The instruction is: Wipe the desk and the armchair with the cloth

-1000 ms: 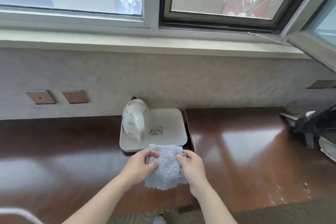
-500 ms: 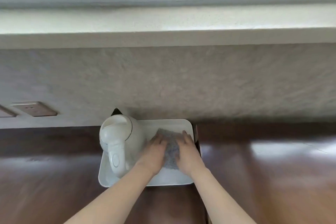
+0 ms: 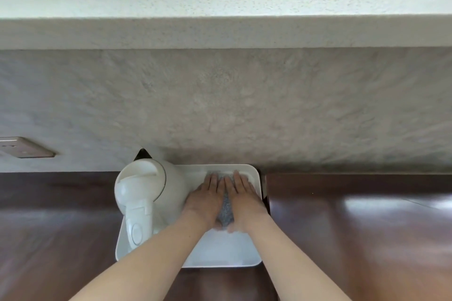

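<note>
Fingers (image 3: 215, 182) flatter, cloth (image 3: 226, 210) deeper into tray (image 3: 220, 252).

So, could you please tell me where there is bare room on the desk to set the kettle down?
The desk is bare right of the white tray, and also left of it below the wall socket. The tray is crowded: the kettle fills its left side, and the left hand and right hand press the cloth beside it.

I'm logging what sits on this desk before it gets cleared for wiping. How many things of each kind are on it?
Kettle: 1, white, standing on the tray
Tray: 1, white
Cloth: 1, grey, pressed flat on the tray under the left hand and right hand
Total: 3
</note>
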Available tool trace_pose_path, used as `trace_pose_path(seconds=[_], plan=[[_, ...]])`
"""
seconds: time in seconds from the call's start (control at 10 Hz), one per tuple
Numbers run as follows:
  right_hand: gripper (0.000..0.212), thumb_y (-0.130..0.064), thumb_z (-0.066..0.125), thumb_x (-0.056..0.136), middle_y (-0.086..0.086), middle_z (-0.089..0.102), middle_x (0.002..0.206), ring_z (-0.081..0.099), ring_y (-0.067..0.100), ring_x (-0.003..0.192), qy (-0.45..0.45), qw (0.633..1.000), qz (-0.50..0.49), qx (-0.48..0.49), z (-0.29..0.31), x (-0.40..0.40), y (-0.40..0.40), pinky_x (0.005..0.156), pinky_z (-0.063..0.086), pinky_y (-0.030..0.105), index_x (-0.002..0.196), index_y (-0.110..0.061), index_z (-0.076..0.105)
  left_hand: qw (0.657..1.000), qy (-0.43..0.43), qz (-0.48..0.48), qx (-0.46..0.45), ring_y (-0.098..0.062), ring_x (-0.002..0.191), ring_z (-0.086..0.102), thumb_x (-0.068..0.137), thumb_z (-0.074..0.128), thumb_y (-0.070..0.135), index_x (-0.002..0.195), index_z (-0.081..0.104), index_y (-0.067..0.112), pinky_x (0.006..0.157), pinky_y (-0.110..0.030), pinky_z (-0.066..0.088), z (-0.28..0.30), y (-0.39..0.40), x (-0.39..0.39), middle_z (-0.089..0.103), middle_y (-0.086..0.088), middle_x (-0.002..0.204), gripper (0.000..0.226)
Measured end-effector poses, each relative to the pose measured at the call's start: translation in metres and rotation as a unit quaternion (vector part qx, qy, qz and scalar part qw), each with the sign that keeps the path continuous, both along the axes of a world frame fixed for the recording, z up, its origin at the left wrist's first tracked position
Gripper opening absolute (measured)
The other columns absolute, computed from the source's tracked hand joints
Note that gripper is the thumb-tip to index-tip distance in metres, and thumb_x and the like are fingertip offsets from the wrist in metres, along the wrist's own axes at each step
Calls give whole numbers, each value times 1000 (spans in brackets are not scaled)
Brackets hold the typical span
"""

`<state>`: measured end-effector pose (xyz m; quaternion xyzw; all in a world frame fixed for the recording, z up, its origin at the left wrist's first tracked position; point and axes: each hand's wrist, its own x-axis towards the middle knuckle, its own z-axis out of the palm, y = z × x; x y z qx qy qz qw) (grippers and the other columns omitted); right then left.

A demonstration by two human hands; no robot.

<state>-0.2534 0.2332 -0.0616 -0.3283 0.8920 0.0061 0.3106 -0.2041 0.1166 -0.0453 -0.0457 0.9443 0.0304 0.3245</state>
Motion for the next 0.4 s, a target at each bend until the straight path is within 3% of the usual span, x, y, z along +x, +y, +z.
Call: trace_pose_path(seconds=[0.1, 0.2, 0.3, 0.4], plan=[[131, -42, 81, 73, 7, -27, 160, -22, 26, 148, 7, 1000, 14, 18, 2, -4, -4, 119, -9, 34, 154, -16, -18, 1000, -5, 1, -14, -23, 154, -9, 81, 73, 55, 158, -13, 9, 122, -35, 23, -1, -1, -4, -10, -11, 167, 125], [129, -38, 80, 74, 8, -25, 161, -20, 26, 149, 14, 1000, 9, 25, 9, 2, -1, 120, -8, 33, 154, -14, -18, 1000, -1, -3, -30, -24, 155, -6, 85, 68, 56, 158, -11, 8, 124, -35, 15, 2, 0, 2, -9, -11, 167, 118], [118, -24, 76, 81, 7, -20, 163, -17, 24, 150, 14, 1000, -3, 9, 25, 10, 6, 122, -5, 31, 153, -9, -17, 999, 27, -6, -40, -26, 155, -1, 99, 55, 40, 159, -1, 5, 124, -35, 12, 16, 1, 13, -2, -15, 167, 89], [96, 0, 58, 89, 6, -16, 164, -13, 22, 151, 10, 999, -22, -30, 51, 27, 11, 123, 2, 30, 155, -10, -12, 998, 52, -14, -15, -27, 155, 6, 103, 50, 32, 159, 9, 5, 123, -35, 15, 40, 2, 31, 5, -15, 167, 75]])
